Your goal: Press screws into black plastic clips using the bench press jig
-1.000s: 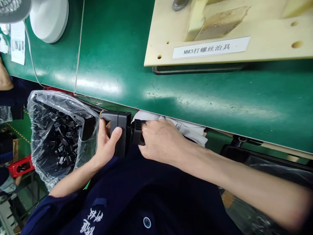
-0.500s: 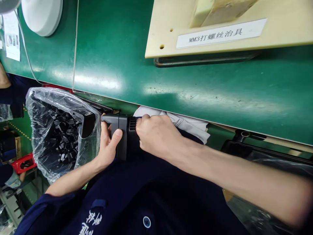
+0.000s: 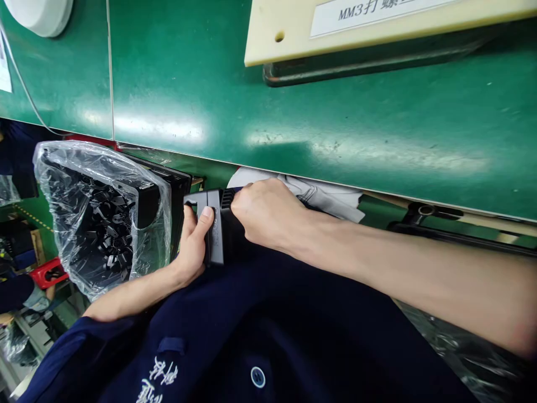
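Below the table's front edge, my left hand (image 3: 193,240) wraps a flat black plastic housing (image 3: 213,226), thumb pressed on its face. My right hand (image 3: 268,215) is closed around a ribbed black round part (image 3: 227,200) pushed against the housing's right side; most of that part is hidden under the fingers. Both hands sit over my dark blue shirt (image 3: 251,330), close to my body.
A clear plastic bag (image 3: 98,215) lining a black bin holds several small black parts at my left. The green table (image 3: 293,117) carries a cream fixture board (image 3: 377,33) with a white label and a white round object (image 3: 39,14). White cloth (image 3: 323,196) hangs under the edge.
The ribbed part has gone in against the housing, so less of it shows. My hands have moved slightly up and right in the view, and the camera has tilted down.
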Demonstrator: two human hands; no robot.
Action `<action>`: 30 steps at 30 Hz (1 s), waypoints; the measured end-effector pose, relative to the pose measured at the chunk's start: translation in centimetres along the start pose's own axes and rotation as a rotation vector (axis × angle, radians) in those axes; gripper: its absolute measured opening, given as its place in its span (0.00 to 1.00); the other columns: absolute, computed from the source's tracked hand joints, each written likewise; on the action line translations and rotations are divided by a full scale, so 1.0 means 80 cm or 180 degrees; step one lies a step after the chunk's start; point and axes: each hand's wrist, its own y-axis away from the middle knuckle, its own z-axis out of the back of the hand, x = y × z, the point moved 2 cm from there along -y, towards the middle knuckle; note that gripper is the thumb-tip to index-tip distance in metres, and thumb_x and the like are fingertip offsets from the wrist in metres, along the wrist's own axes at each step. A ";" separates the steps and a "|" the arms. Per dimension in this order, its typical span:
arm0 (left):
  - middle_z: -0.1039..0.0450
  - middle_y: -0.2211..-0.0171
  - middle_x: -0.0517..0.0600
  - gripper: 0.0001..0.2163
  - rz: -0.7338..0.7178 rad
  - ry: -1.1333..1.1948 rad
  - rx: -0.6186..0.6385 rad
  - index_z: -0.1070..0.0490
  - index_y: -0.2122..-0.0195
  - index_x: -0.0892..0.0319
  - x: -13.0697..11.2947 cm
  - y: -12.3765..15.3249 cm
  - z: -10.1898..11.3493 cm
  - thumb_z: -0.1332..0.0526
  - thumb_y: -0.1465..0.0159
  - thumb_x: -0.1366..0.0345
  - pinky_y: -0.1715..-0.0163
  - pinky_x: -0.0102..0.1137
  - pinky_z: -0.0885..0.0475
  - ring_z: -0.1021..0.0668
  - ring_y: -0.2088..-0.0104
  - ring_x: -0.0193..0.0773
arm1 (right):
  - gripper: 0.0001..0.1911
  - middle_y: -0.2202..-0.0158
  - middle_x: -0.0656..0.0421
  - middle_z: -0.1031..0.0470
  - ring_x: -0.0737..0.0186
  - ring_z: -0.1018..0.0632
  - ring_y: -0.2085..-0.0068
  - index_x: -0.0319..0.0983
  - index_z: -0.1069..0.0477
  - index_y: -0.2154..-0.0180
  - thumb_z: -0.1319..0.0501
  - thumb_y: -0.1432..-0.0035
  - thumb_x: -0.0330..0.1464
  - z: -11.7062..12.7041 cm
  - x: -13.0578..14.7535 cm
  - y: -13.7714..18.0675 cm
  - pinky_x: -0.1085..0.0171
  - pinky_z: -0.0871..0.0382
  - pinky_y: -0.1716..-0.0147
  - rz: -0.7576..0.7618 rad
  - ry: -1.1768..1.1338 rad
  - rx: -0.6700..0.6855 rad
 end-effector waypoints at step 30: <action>0.27 0.61 0.51 0.23 0.0144 0.0191 0.0435 0.36 0.49 0.58 0.033 -0.012 -0.013 0.36 0.39 0.51 0.58 0.32 0.25 0.23 0.62 0.37 | 0.09 0.69 0.46 0.24 0.54 0.22 0.69 0.29 0.23 0.65 0.41 0.48 0.22 -0.063 0.007 0.021 0.64 0.38 0.74 0.0108 0.0665 0.0602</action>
